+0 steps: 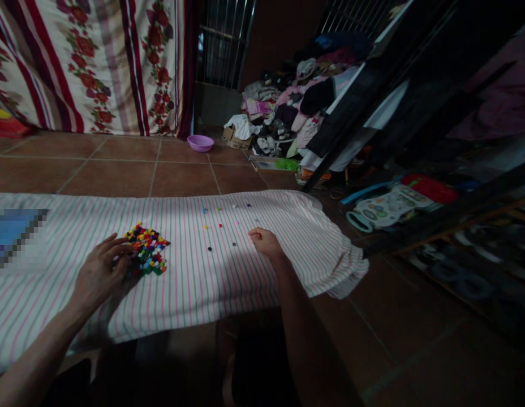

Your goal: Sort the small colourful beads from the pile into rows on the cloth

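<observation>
Left of centre in the frame, the left hand point(100, 264) is covering the left edge of a pile of small multicoloured pieces point(150, 246), its fingers curving loosely; whether it is pinching one, I cannot tell. Near the centre, the right hand point(266, 243) is bunching its fingers narrowly, any contents staying hidden. Spaced single pieces point(220, 225) are lying mostly left of it on the striped cloth point(181, 294).
</observation>
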`<action>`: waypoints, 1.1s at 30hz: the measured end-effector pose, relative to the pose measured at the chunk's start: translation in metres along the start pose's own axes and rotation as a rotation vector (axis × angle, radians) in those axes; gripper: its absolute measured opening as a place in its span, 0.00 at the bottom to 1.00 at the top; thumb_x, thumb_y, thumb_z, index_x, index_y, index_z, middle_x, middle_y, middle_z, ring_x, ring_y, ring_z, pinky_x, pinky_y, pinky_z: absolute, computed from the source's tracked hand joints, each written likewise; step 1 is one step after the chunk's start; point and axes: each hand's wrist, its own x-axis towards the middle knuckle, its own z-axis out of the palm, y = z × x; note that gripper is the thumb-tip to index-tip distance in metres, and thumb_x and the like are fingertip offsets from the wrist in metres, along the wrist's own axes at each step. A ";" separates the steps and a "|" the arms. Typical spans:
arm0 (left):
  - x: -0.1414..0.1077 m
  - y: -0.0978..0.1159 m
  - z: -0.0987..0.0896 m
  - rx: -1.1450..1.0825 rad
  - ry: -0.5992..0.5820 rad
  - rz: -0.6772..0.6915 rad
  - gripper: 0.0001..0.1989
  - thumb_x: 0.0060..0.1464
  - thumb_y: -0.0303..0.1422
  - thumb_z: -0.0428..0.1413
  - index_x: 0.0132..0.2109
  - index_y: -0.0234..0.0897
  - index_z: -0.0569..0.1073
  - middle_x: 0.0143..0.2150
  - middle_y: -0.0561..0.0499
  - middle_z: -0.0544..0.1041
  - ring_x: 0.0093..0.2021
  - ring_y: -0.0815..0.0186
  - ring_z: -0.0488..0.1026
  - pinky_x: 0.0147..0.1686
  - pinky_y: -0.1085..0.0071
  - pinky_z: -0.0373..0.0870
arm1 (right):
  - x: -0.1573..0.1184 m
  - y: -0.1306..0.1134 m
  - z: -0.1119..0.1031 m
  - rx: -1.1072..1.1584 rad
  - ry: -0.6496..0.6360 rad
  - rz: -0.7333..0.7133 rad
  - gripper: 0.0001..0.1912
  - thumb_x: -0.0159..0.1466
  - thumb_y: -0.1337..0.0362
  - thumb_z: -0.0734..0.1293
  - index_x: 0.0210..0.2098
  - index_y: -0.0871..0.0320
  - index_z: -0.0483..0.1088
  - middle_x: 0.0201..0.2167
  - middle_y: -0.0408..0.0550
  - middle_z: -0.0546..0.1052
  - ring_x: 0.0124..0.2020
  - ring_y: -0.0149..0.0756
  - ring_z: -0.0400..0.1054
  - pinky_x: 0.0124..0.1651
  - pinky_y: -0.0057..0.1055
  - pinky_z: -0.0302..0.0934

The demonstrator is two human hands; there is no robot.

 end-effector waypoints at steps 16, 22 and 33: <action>0.003 0.008 0.012 0.008 0.024 0.020 0.18 0.55 0.40 0.43 0.37 0.40 0.76 0.50 0.43 0.78 0.63 0.51 0.66 0.62 0.50 0.65 | -0.014 -0.034 0.017 -0.138 -0.209 -0.303 0.12 0.56 0.67 0.68 0.40 0.57 0.77 0.36 0.47 0.77 0.38 0.33 0.69 0.44 0.28 0.60; 0.001 0.003 0.007 0.001 0.021 0.033 0.18 0.57 0.41 0.43 0.39 0.40 0.76 0.51 0.43 0.78 0.63 0.50 0.65 0.62 0.49 0.66 | -0.011 -0.029 0.011 -0.217 -0.168 -0.270 0.14 0.56 0.75 0.62 0.36 0.58 0.77 0.35 0.47 0.77 0.39 0.33 0.68 0.44 0.27 0.58; 0.001 0.001 0.009 -0.018 0.030 0.000 0.18 0.54 0.42 0.43 0.39 0.40 0.75 0.50 0.42 0.78 0.63 0.50 0.66 0.62 0.46 0.65 | -0.010 -0.027 0.007 -0.204 -0.188 -0.228 0.15 0.55 0.75 0.62 0.37 0.58 0.77 0.38 0.48 0.78 0.39 0.33 0.69 0.45 0.27 0.59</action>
